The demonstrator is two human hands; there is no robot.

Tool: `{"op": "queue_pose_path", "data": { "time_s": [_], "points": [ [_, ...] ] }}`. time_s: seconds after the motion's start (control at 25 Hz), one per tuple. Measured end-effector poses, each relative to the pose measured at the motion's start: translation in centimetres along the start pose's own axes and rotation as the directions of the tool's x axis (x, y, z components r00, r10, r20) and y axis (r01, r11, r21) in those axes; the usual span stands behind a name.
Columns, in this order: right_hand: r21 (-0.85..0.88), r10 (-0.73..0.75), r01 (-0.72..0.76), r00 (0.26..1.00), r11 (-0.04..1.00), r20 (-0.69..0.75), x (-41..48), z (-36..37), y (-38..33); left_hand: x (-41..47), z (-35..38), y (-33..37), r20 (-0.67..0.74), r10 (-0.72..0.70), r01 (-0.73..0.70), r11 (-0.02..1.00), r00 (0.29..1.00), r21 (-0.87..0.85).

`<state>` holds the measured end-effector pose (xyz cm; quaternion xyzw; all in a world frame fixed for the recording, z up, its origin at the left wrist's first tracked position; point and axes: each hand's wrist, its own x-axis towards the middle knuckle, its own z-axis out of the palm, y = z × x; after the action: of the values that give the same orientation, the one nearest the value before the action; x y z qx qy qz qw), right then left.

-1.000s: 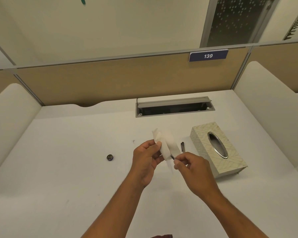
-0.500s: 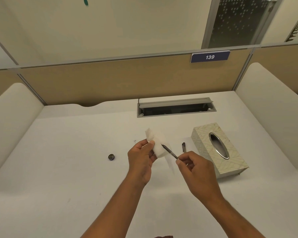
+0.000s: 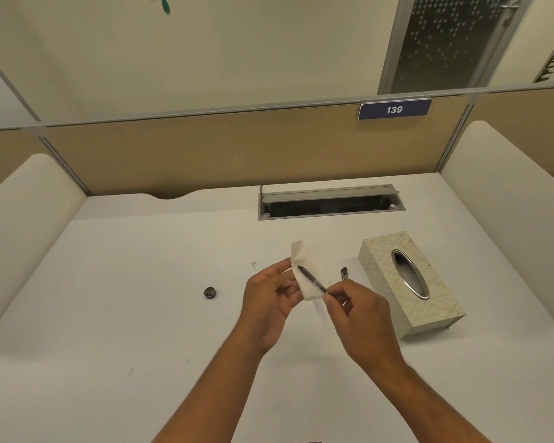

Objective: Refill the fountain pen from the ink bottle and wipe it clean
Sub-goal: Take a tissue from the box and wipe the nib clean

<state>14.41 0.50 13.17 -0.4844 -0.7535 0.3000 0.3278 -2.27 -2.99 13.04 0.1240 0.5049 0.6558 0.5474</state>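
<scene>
My left hand (image 3: 271, 300) holds a folded white tissue (image 3: 306, 273) above the middle of the desk. Against that tissue lies the dark front part of the fountain pen (image 3: 312, 279), its tip pointing up and left. My right hand (image 3: 359, 318) pinches the pen's rear end, just right of the tissue. A dark pen cap (image 3: 344, 273) lies on the desk beyond my right hand. A small dark round bottle cap (image 3: 210, 292) sits on the desk to the left. No ink bottle is in view.
A patterned tissue box (image 3: 384, 289) with a metal oval slot stands at the right. A cable tray opening (image 3: 331, 206) is set into the white desk (image 3: 125, 314) at the back. Padded cream dividers flank both sides.
The tissue, wrapped round the pen a second ago, has slid back so the pen's dark front part shows. Both hands stayed close together over mid-desk.
</scene>
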Motion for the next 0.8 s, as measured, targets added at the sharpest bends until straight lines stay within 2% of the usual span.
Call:
{"op": "queue_pose_path", "data": {
  "time_s": [0.16, 0.36, 0.48, 0.68, 0.8],
  "points": [
    [0.026, -0.004, 0.004, 1.0, 1.0, 0.005, 0.0, -0.1, -0.5, -0.4, -0.7, -0.3, 0.114, 0.036, -0.03, 0.998, 0.993, -0.055],
    [0.095, 0.018, -0.022, 0.999, 0.995, 0.04, -0.3, 0.2, -1.2, -0.2, -0.4, -1.3, 0.094, 0.055, -0.043, 0.991, 0.994, -0.131],
    [0.107, 0.018, -0.023, 0.999, 0.994, 0.05, -0.5, 0.4, -1.2, -0.5, 0.5, -1.6, 0.106, 0.011, 0.006, 0.987, 0.994, -0.16],
    [0.01, -0.03, 0.029, 0.998, 1.0, 0.049, -0.7, 0.5, -1.4, -1.1, 1.6, -1.5, 0.153, -0.018, 0.045, 0.984, 0.988, -0.173],
    [0.077, 0.029, -0.037, 0.994, 0.996, 0.108, -0.6, 0.3, -1.8, -1.2, 1.6, -1.2, 0.138, -0.014, 0.038, 0.984, 0.99, -0.174]
  ]
}}
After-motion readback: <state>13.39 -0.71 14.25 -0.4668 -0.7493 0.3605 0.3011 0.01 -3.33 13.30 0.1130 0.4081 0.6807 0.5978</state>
